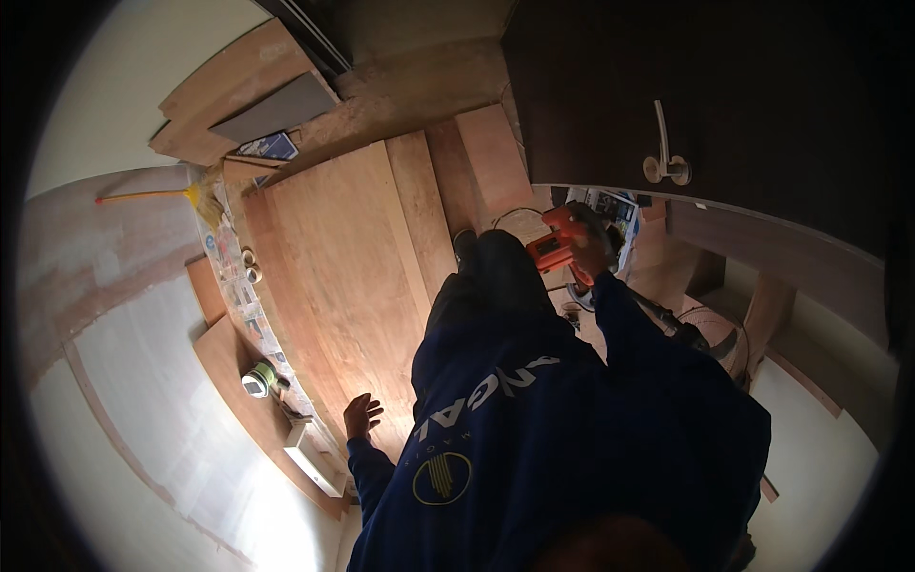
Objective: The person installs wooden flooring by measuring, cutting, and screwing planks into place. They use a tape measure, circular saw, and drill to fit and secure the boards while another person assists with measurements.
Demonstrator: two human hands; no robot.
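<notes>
My right hand [593, 252] is wrapped around an orange and black power tool [551, 250], held beside my leg on the right; its exact kind is hard to tell in the dim light. To the left, my left hand [362, 418] has its fingers apart and holds nothing. It is over or beside the near left edge of a large flat wooden board [334, 257]; whether it touches the board I cannot tell. A narrower plank [416, 205] lies along the board's right side. My dark trousers and one shoe show beside the plank.
A dark door [591, 105] with a metal handle [664, 167] stands at the right. Leftover panels [243, 76] lean at the far left. Along the left wall are a yellow broom [195, 195], tape rolls [252, 266], a green-and-white container [257, 379] and a white box [313, 459]. Cables [739, 334] lie at right.
</notes>
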